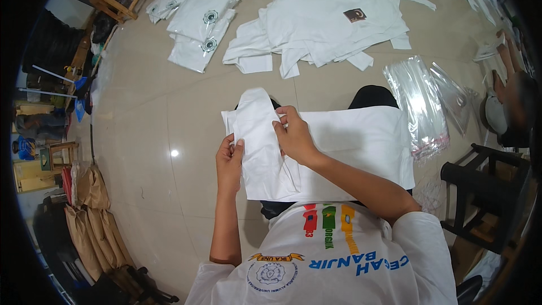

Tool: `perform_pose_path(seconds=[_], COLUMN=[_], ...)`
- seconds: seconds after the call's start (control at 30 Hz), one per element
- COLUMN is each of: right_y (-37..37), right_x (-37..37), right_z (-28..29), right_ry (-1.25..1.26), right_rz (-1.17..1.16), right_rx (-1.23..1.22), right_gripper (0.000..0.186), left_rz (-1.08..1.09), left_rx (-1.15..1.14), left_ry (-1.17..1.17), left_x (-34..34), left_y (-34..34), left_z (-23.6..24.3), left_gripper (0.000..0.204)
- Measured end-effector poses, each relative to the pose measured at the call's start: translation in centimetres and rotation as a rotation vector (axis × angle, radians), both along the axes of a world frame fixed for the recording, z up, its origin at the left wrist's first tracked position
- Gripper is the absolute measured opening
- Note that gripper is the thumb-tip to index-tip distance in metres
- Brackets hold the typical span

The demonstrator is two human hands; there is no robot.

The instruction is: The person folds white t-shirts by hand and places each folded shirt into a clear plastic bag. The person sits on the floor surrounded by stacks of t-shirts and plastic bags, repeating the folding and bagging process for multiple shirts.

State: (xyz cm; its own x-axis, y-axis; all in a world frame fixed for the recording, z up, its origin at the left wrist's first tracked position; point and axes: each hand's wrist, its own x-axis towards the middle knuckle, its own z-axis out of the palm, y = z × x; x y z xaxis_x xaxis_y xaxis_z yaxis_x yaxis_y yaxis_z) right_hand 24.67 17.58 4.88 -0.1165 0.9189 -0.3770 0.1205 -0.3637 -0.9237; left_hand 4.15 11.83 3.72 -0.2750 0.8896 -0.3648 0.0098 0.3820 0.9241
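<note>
A white T-shirt (350, 141) lies partly folded across my lap, its left part turned inward as a narrow upright flap. My left hand (229, 158) grips the left edge of that flap, thumb on top and fingers curled beneath. On the flap's right side, my right hand (294, 135) pinches the cloth between thumb and fingers. Creases run down the flap, and a loose fold bunches near its lower right corner. The cloth hides most of my legs.
Beyond my knees lies a spread pile of white shirts (316, 17), with bagged folded shirts (197, 22) to its left. Clear plastic bags (418, 104) lie on the right, near a black stool (485, 192). Brown paper sacks (93, 231) stand at left; another person's foot (499, 87) shows far right.
</note>
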Motion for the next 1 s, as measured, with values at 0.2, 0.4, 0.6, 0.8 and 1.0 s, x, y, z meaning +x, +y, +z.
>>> perform_pose_path(seconds=[0.2,0.4,0.6,0.8,1.0], right_y=[-3.2,-5.3,-5.4,-7.1,-9.0], right_x=[1.2,1.6,1.5,2.8,3.6], right_z=[0.7,1.8,1.5,0.6,2.3], right_ry=[-0.241,-0.101,-0.041,-0.149,-0.163], right_rz=[0.101,0.161,0.087,0.132,0.249], right_rx=[0.093,0.083,0.166,0.29,0.173], right_gripper=[0.079,0.078,0.06,0.061,0.055], left_rz=[0.086,-0.035,0.082,0.155,-0.03], left_rx=[-0.09,-0.203,0.077,-0.099,-0.258], left_ry=[-0.051,-0.065,0.059,-0.114,-0.019], left_x=[0.6,-0.9,1.3,2.0,0.1], left_y=[-2.3,-3.6,-1.9,-4.1,-8.5], left_z=[-0.3,-0.4,1.2,0.2,1.0], left_gripper=[0.036,0.032,0.025,0.039,0.039])
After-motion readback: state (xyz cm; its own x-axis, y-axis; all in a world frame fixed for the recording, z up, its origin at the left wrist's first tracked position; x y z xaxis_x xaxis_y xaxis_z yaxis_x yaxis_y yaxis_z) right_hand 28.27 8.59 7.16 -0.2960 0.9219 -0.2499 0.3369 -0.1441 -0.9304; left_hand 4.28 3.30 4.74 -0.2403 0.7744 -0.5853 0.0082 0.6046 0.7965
